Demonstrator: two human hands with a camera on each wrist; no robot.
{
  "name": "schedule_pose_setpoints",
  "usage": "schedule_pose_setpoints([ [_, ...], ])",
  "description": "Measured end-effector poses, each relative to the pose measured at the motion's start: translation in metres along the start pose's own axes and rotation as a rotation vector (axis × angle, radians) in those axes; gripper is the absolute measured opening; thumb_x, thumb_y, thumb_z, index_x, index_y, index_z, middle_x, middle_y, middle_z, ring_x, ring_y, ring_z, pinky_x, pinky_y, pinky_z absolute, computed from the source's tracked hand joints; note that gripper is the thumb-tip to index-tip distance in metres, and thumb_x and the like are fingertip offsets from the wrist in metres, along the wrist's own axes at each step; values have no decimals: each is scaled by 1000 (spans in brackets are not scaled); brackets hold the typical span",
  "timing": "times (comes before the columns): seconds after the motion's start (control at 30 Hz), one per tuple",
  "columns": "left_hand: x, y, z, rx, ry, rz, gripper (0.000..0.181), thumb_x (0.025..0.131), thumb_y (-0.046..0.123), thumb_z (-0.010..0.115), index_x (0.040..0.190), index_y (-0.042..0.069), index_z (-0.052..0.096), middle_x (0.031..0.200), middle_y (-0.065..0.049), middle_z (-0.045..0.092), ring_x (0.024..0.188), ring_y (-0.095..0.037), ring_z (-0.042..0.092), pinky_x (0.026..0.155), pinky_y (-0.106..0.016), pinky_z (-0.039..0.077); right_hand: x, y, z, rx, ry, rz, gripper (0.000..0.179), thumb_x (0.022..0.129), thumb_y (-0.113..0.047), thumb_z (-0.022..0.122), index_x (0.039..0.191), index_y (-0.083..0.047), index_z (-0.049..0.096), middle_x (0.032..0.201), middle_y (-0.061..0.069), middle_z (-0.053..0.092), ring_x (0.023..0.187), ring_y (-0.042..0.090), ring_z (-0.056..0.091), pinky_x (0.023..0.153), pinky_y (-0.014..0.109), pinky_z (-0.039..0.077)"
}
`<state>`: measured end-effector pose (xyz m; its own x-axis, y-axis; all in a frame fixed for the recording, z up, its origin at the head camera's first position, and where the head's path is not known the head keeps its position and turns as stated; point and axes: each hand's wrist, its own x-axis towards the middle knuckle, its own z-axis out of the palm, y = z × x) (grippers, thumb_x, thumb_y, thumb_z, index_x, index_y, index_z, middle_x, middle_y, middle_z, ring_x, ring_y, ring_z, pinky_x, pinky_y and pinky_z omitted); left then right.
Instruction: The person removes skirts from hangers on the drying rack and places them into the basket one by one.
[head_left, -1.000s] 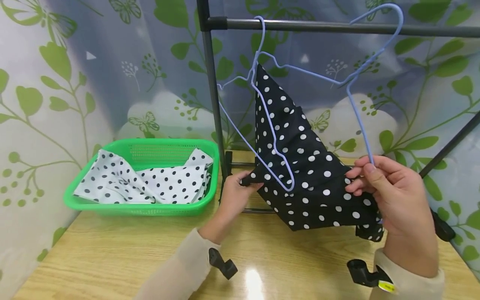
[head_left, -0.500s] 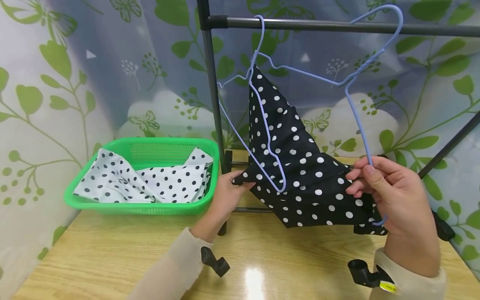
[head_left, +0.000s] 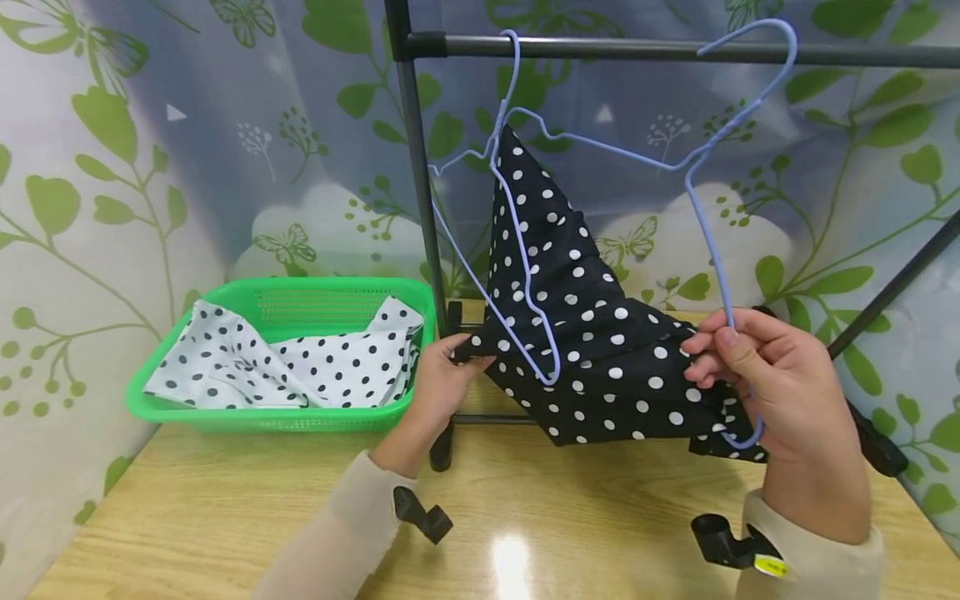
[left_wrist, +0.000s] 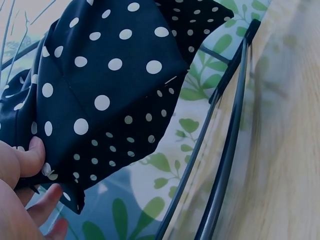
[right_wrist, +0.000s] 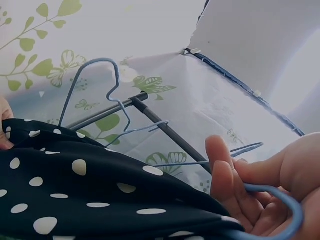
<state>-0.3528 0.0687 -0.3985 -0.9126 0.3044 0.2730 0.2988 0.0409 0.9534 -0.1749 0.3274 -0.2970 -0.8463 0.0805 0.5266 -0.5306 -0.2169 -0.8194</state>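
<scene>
Under the rail (head_left: 600, 47) of the rack, you have a black cloth with white dots (head_left: 592, 329) spread between your two hands. Your left hand (head_left: 441, 379) pinches its left edge, thumb and fingers pressed close. Your right hand (head_left: 787, 400) pinches a blue hanger (head_left: 697, 158) by its side wire, the other fingers loosely bent near the cloth (I can't tell if they touch it too).

The cloth looks thin, light and soft, so it should flop and fold easily. It has a little shine and may slip, so pinch a thick edge. The hanger looks light but stiff, though a hard tug might bend it; its side wire or neck seems good to hold. Mind the second hanger (head_left: 498, 125), hung on the rail in front of the cloth: it could snag.

You'll see no brand or words on the cloth. The yellow sticker (head_left: 770, 566) at your right wrist has marks too tiny to read.
</scene>
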Motion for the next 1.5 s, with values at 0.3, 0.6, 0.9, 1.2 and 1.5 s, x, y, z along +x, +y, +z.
schedule_pose_setpoints([
  [0.3, 6, 0, -9, 13, 32, 3, 17, 79, -2, 77, 95, -5, 73, 90, -14, 73, 82, -13, 60, 75, -28, 47, 2, 2, 3, -107, 34, 0, 20, 97, 14, 40, 105, 14, 58, 91, 18, 71, 75, 21, 71, 66, 25, 56],
  [0.6, 8, 2, -11, 13, 54, -34, 14, 79, -3, 76, 93, -5, 73, 90, -14, 71, 81, -15, 57, 74, -29, 44, 2, 3, 8, -322, 87, 92, 13, 96, 12, 47, 102, 6, 56, 97, 10, 72, 84, 17, 71, 66, 26, 56],
  [0.9, 12, 2, -12, -37, 66, -121, 17, 80, -1, 75, 97, -5, 72, 92, -11, 71, 89, -19, 56, 82, -32, 42, 5, 6, 7, -302, 76, 138, 7, 98, 7, 46, 93, 2, 48, 105, 9, 72, 92, 19, 71, 77, 26, 56],
  [1.2, 18, -5, -20, -171, 77, -302, 25, 82, 2, 75, 105, -6, 69, 83, 3, 69, 90, -16, 55, 83, -32, 41, 8, 6, -1, -212, 76, 122, 20, 97, 10, 47, 115, 7, 56, 99, 11, 72, 90, 20, 71, 78, 27, 56],
  [1.5, 22, -3, -21, -483, 67, -416, 36, 89, -5, 65, 124, -8, 58, 92, 3, 67, 83, -6, 65, 87, -25, 51, 8, 9, -7, -43, 51, 98, 24, 96, 16, 42, 113, 10, 57, 98, 15, 71, 89, 23, 71, 78, 27, 56],
])
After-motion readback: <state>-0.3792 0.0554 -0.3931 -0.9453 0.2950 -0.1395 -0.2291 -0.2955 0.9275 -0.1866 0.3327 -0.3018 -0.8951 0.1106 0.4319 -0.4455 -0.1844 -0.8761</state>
